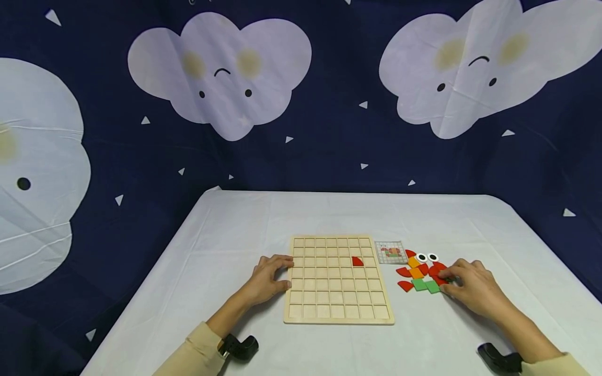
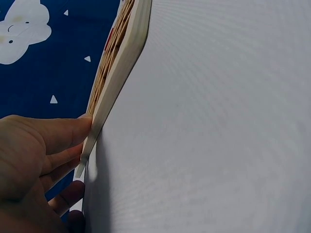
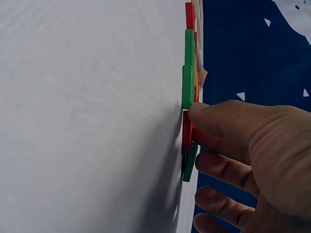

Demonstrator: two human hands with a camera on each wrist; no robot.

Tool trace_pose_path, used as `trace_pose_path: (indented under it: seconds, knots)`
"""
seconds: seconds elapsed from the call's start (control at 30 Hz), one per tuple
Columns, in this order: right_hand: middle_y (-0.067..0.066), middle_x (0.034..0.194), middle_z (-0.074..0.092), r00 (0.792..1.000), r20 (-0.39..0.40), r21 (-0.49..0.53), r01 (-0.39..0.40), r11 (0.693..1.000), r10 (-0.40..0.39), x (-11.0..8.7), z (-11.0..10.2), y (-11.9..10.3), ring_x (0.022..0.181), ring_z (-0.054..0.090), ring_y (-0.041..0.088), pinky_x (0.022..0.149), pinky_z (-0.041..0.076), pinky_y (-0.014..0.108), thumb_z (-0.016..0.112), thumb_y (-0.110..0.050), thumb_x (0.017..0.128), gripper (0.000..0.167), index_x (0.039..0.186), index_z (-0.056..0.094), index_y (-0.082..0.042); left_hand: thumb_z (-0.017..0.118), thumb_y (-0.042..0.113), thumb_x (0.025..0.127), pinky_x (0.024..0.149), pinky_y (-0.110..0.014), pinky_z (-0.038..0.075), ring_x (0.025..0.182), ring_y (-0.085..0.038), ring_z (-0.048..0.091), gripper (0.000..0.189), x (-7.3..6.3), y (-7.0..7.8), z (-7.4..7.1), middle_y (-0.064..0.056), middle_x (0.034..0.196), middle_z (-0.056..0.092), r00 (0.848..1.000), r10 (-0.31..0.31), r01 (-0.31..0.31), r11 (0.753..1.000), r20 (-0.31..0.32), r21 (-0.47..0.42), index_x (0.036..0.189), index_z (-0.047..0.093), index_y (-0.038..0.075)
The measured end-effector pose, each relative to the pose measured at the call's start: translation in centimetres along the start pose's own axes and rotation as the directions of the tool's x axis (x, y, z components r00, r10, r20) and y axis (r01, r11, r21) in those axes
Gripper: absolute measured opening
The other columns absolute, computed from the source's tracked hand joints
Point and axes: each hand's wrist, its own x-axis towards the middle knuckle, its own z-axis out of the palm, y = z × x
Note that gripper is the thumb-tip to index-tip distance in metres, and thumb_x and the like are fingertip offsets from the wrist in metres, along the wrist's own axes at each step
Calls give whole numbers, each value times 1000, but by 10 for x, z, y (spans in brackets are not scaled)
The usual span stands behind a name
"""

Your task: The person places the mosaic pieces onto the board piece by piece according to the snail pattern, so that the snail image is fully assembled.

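A wooden grid board (image 1: 336, 284) lies on the table with one red quarter-circle piece (image 1: 357, 261) in one of its cells. My left hand (image 1: 269, 279) rests at the board's left side, its thumb and fingertips touching the wooden rim (image 2: 116, 82). To the right of the board, my right hand (image 1: 475, 287) is over a group of loose pieces. Its thumb and index finger pinch a red piece (image 3: 187, 131), partly hidden by the fingertips. A tilted green piece (image 3: 190, 162) is just beside it, below the fingers.
A small picture card (image 1: 391, 253) lies against the board's upper right. Near it are two round eye pieces (image 1: 427, 257), orange squares (image 1: 416, 272), green pieces (image 1: 425, 285) and several red pieces (image 1: 405, 285). A dark blue cloud-patterned cloth (image 1: 329, 167) hangs behind the white table (image 1: 254, 219).
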Motion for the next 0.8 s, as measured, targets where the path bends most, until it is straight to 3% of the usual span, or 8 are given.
trace_pose_path:
  seconds: [0.3, 0.53, 0.73, 0.8]
  knots:
    - [6, 90, 61, 999, -5, -8, -41, 999, 41, -13, -3, 7, 84, 47, 26, 69, 31, 38, 79, -22, 70, 25, 90, 72, -9, 73, 11, 78, 88, -38, 26, 107, -16, 41, 42, 0, -1, 1, 1, 134, 55, 1000, 4, -4, 1000, -3, 2, 119, 63, 8]
    - [1, 87, 61, 997, -79, -3, -28, 1000, 28, -30, -5, 14, 83, 46, 22, 68, 29, 33, 80, -22, 68, 22, 86, 72, -14, 73, 10, 77, 88, -38, 26, 107, -16, 41, 42, 1, -1, 1, 1, 134, 55, 1000, -3, 3, 1000, -7, 2, 118, 63, 8]
    - [4, 84, 61, 990, -138, -10, -35, 999, 33, -28, -9, 27, 79, 46, 23, 66, 27, 33, 77, -17, 71, 16, 85, 72, -12, 73, 10, 77, 88, -37, 25, 106, -16, 40, 42, 1, 0, 2, 1, 133, 56, 1000, -2, 1, 1000, -8, -12, 118, 63, 8]
    - [7, 84, 61, 991, -122, -11, -46, 999, 45, -26, -10, 32, 80, 47, 26, 67, 28, 36, 76, -16, 72, 15, 85, 72, -10, 73, 10, 77, 88, -38, 25, 106, -16, 41, 42, 1, 0, 2, 1, 133, 56, 1000, -1, 1, 1000, -9, -13, 118, 63, 7]
